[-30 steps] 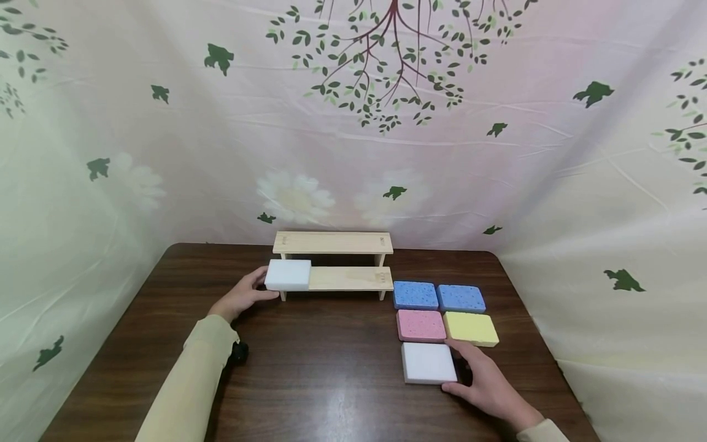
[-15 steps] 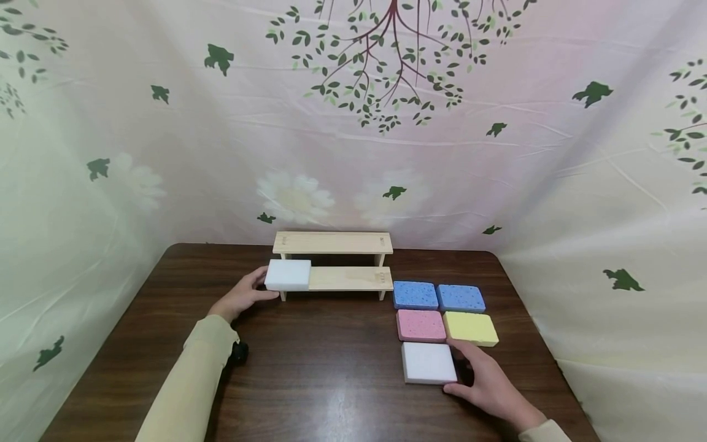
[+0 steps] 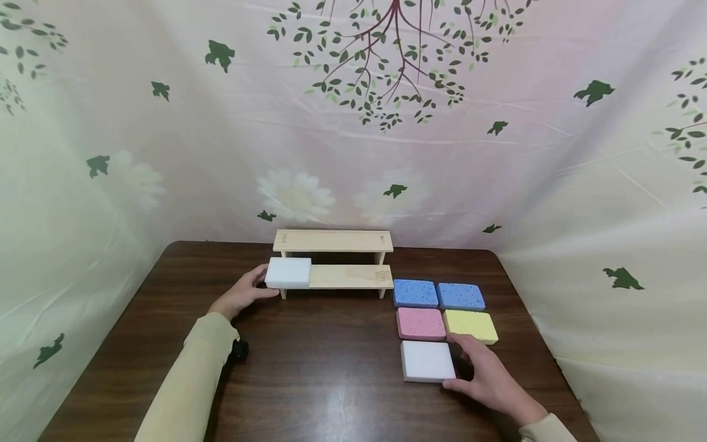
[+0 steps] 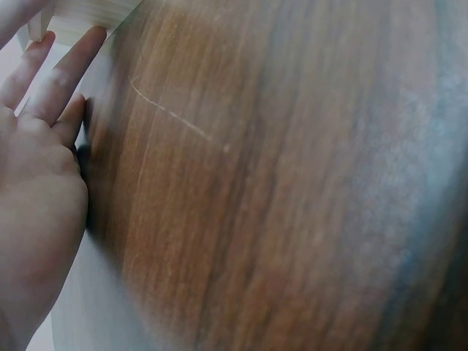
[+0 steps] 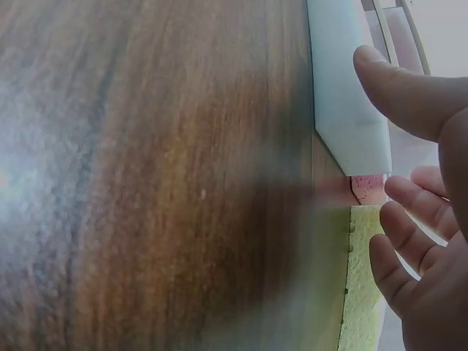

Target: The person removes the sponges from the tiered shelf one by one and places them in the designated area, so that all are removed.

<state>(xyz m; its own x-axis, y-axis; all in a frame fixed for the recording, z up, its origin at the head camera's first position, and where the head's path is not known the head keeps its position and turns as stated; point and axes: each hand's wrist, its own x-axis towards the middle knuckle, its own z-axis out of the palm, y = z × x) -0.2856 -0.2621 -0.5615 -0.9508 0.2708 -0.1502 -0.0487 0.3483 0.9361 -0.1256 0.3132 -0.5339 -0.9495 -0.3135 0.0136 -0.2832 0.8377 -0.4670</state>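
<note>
A white sponge-like block (image 3: pixel 288 272) lies on the left end of the lower wooden shelf (image 3: pixel 350 277). My left hand (image 3: pixel 243 293) is at that block's left end, thumb in front; whether it touches is hard to tell. In the left wrist view the fingers (image 4: pixel 64 77) reach out nearly straight beside the pale wood. A second white block (image 3: pixel 428 361) lies on the table at the right. Around its right side my right hand (image 3: pixel 491 377) is spread, thumb near the front corner. The right wrist view shows the fingers (image 5: pixel 409 234) apart, gripping nothing.
Behind the lower shelf stands a higher wooden shelf (image 3: pixel 332 240). Two blue sponges (image 3: pixel 415 294), a pink sponge (image 3: pixel 421 323) and a yellow sponge (image 3: pixel 471 326) lie beyond the right white block. A printed cloth (image 3: pixel 342 153) hangs around the brown table (image 3: pixel 309 368).
The head view has tilted very slightly. My right fingers have shifted a little away from the white block's far corner. The left hand and the blocks stay in place.
</note>
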